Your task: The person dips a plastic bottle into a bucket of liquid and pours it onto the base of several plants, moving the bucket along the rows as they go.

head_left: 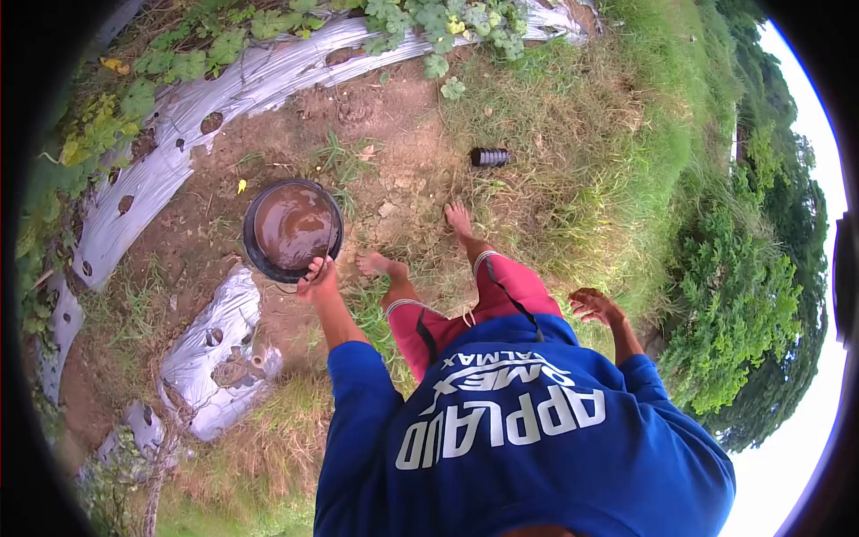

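Observation:
A round black bucket (pixel 249 234) full of brown muddy liquid (pixel 293 225) is out to the left in the head view. My left hand (pixel 318 279) is closed at the bucket's near edge; whether it grips the rim or a handle is hard to make out. Off to the right, beside my thigh, my right hand (pixel 592 307) hangs with its fingers loosely bent and apart, holding nothing visible. My bare feet (pixel 457 217) stand on soil and dry grass.
A black ribbed cylinder (pixel 490 157) lies on the grass ahead. Silvery plastic sheeting (pixel 259 80) with holes runs along leafy vines (pixel 420 22). Another crumpled sheet piece (pixel 215 345) lies at left. Tall grass and bushes (pixel 725 295) grow on the right.

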The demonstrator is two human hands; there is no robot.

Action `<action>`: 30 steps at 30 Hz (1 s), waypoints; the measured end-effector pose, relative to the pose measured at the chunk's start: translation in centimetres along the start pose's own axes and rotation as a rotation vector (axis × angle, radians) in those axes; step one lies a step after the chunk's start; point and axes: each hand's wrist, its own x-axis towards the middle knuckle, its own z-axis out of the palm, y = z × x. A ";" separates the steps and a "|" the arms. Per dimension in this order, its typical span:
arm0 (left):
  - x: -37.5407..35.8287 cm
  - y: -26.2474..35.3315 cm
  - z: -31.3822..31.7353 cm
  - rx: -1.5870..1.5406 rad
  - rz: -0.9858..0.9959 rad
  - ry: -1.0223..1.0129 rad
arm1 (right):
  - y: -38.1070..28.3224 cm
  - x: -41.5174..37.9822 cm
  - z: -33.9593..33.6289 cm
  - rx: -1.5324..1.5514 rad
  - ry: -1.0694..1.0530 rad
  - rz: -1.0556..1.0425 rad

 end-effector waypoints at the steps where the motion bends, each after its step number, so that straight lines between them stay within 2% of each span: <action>1: -0.3 -0.6 0.2 0.110 0.049 0.083 | -1.1 -0.2 0.5 -0.027 0.007 -0.040; 2: -0.5 -1.1 0.3 0.217 0.099 0.163 | -2.5 -0.1 1.1 -0.074 0.040 -0.042; 3: -2.7 1.1 -1.5 0.240 0.179 0.186 | -1.8 3.2 1.2 -0.123 -0.050 -0.079; 5: -2.4 -1.6 -2.7 0.403 0.139 0.281 | -3.8 5.9 -0.4 -0.191 -0.086 -0.189; 6: -2.8 -3.0 -3.6 0.573 0.147 0.174 | -4.2 8.5 -1.4 -0.152 -0.147 -0.281; 7: -3.3 -3.3 -4.2 0.578 0.150 0.182 | -4.3 11.3 -1.8 -0.114 -0.225 -0.365; 9: -3.5 -4.4 -4.8 0.791 0.067 0.361 | -8.2 14.3 -0.7 -0.270 -0.142 -0.423; 10: -4.4 -5.3 -5.7 0.912 0.085 0.262 | -9.7 16.9 -0.6 -0.292 -0.239 -0.450; 11: -4.4 -5.3 -7.3 0.915 0.098 0.280 | -11.0 19.6 -0.9 -0.313 -0.337 -0.471; 13: -3.8 -6.0 -10.4 1.085 0.027 0.171 | -13.2 26.2 -0.1 -0.511 -0.191 -0.563; 15: -4.4 -8.7 -12.9 1.172 0.025 0.187 | -15.4 33.4 -0.5 -0.578 -0.217 -0.656; 17: -4.2 -12.7 -15.9 1.323 0.062 0.253 | -18.2 38.4 -0.5 -0.569 -0.131 -0.581; 19: -2.9 -16.3 -19.6 1.386 0.015 0.218 | -19.0 45.9 -1.0 -0.410 -0.078 -0.597; 21: -1.2 -20.0 -23.2 1.437 -0.072 0.267 | -14.9 62.9 -1.2 -0.061 -0.116 -0.701; 23: 0.0 -23.4 -27.2 1.489 -0.146 0.243 | -13.5 72.6 -2.6 -0.125 -0.083 -0.833; 26: 1.4 -28.2 -31.2 1.535 -0.254 0.233 | -17.8 66.9 -5.5 -0.343 0.076 -0.502; 27: 1.6 -29.4 -32.2 1.543 -0.254 0.249 | -18.0 66.9 -6.1 -0.337 0.067 -0.489; 29: 2.3 -31.6 -33.2 1.624 -0.294 0.272 | -17.8 68.2 -7.0 -0.199 0.310 -0.496; 30: 2.3 -32.4 -33.3 1.650 -0.297 0.272 | -16.3 71.6 -7.5 -0.193 0.302 -0.485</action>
